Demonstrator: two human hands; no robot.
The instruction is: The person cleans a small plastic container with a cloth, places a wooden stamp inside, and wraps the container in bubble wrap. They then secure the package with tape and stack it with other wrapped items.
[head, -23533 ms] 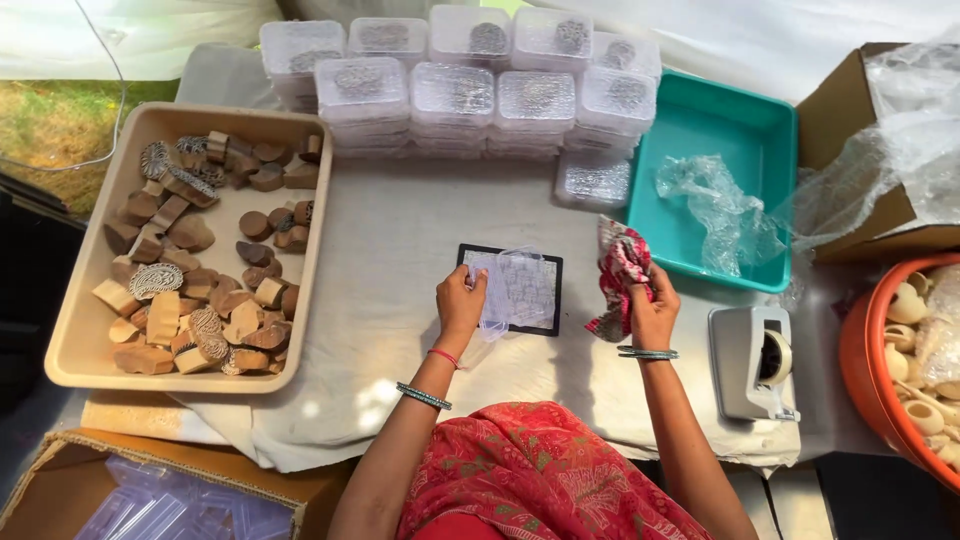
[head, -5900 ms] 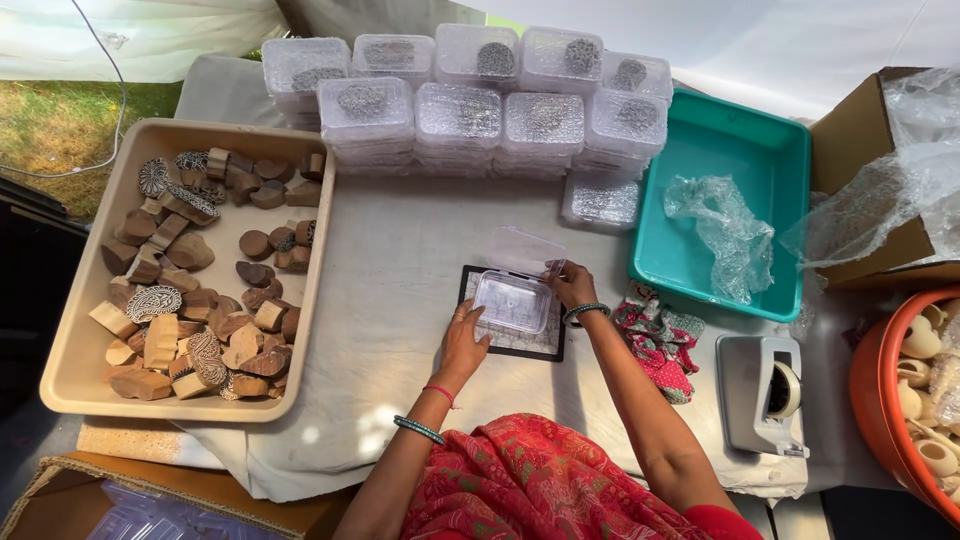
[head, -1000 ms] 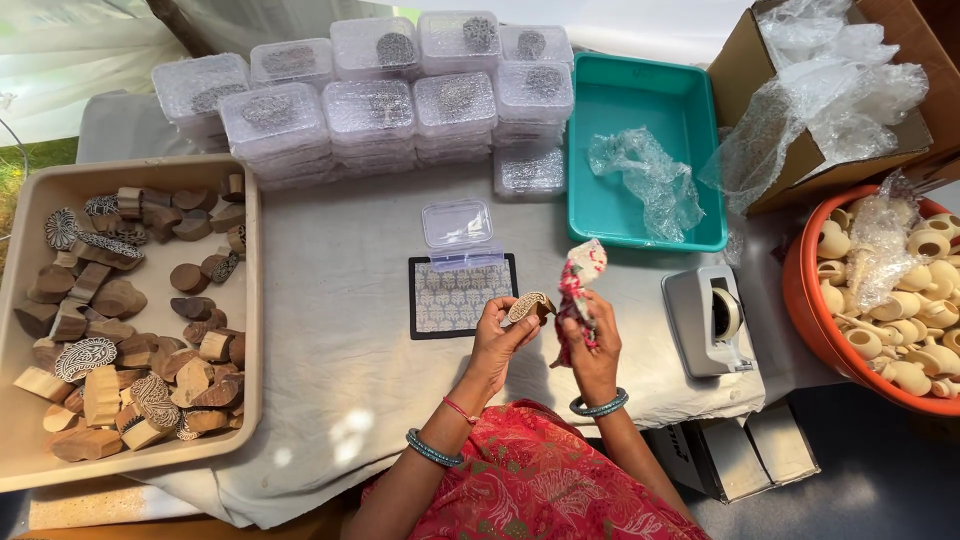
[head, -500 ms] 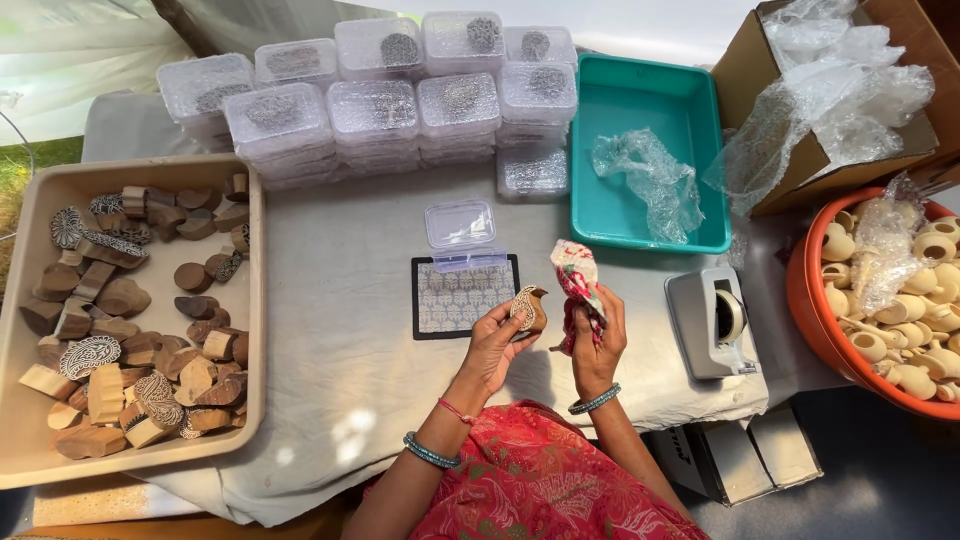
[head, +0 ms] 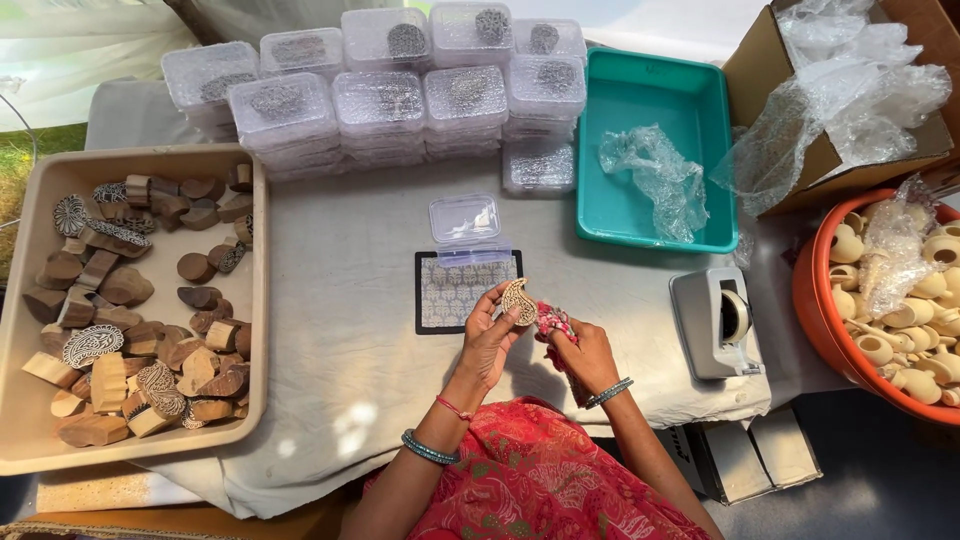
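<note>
Fingers of my left hand (head: 492, 335) pinch small brown paisley-shaped carved wooden stamp (head: 518, 299), face tilted up so I see it. My right hand (head: 580, 350) closed on bunched red patterned cloth (head: 552, 322), touching stamp. Both above counter (head: 350, 330), near clear plastic box (head: 466, 226).

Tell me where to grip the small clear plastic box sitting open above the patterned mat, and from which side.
Probably take the small clear box by its two short side walls, coming straight down from above. It lies flat on the cloth-covered table with bare cloth left and right, while its near edge meets the patterned mat. The left hand holds a carved wooden block; the right hand holds a red cloth.
</note>
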